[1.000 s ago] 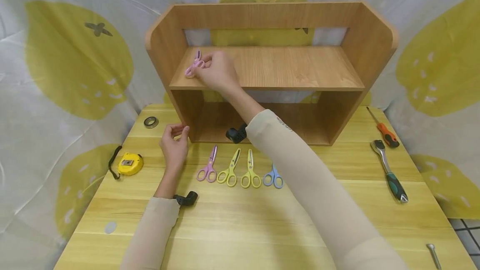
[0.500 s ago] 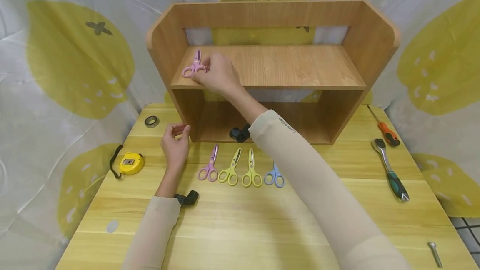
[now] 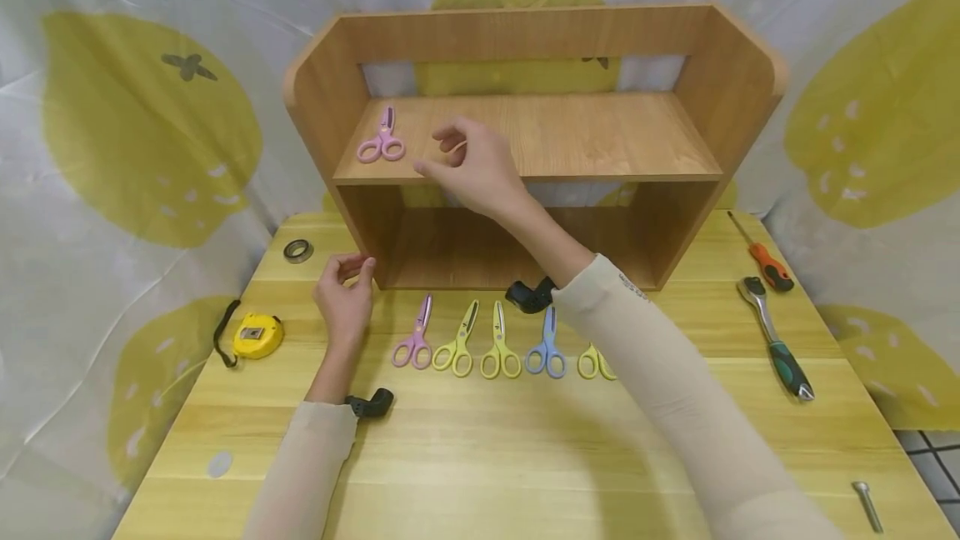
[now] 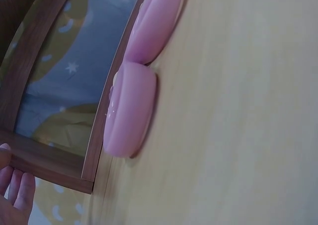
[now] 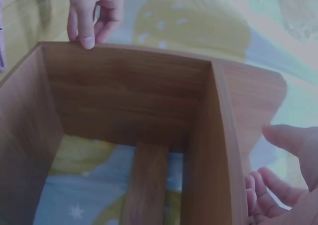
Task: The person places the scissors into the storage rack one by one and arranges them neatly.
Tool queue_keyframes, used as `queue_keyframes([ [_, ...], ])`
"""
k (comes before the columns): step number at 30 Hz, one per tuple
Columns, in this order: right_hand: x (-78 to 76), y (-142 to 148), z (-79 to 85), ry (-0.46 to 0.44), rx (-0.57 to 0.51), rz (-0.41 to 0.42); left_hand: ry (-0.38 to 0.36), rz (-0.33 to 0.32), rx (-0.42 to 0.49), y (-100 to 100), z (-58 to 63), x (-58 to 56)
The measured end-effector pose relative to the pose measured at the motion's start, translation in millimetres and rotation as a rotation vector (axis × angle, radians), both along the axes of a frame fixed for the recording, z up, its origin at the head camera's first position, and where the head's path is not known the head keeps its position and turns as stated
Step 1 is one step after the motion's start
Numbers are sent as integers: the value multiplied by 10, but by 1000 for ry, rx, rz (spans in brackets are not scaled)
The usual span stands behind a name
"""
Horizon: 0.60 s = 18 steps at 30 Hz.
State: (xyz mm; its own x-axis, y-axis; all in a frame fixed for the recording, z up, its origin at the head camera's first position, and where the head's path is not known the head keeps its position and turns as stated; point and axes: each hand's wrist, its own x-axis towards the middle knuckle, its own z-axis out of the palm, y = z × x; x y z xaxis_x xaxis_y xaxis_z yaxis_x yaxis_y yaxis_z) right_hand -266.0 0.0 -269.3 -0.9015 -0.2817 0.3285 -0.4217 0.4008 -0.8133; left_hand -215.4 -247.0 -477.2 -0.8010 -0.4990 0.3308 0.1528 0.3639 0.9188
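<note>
Pink scissors (image 3: pixel 384 137) lie at the left end of the wooden shelf unit's (image 3: pixel 592 133) upper board, blades toward the back. To their right my right hand (image 3: pixel 480 163) hovers at that board, thumb and fingers spread apart and nothing between them. My left hand (image 3: pixel 345 297) is at the lower left side panel (image 5: pixel 124 86), its thumb tip right at the front edge; in the left wrist view its fingers (image 4: pixel 25 192) look fairly straight along the outside. A row of scissors lies before the unit: purple-pink scissors (image 3: pixel 415 340), yellow ones and blue scissors (image 3: pixel 547 348). My right sleeve partly covers the rightmost yellow pair (image 3: pixel 595 362).
On the left of the table (image 3: pixel 450 465) lie a black ring (image 3: pixel 297 252), a yellow tape measure (image 3: pixel 257 336) and a grey disc (image 3: pixel 220 464). On the right are an orange-handled screwdriver (image 3: pixel 768 265), a ratchet wrench (image 3: pixel 780 348) and a bolt (image 3: pixel 867 507).
My right hand has let go of the pink scissors and drawn back to the right, leaving them flat on the upper board. The left hand stays at the side panel.
</note>
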Motion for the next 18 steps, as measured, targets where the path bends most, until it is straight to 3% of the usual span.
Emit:
queue_keyframes([
  [8,373,600,-179,85,-25,-4,-6,-7,-10,-3,11,11],
  [18,853,1373,-539,23,63,-83,-6,-14,-45,-15,50,-2],
])
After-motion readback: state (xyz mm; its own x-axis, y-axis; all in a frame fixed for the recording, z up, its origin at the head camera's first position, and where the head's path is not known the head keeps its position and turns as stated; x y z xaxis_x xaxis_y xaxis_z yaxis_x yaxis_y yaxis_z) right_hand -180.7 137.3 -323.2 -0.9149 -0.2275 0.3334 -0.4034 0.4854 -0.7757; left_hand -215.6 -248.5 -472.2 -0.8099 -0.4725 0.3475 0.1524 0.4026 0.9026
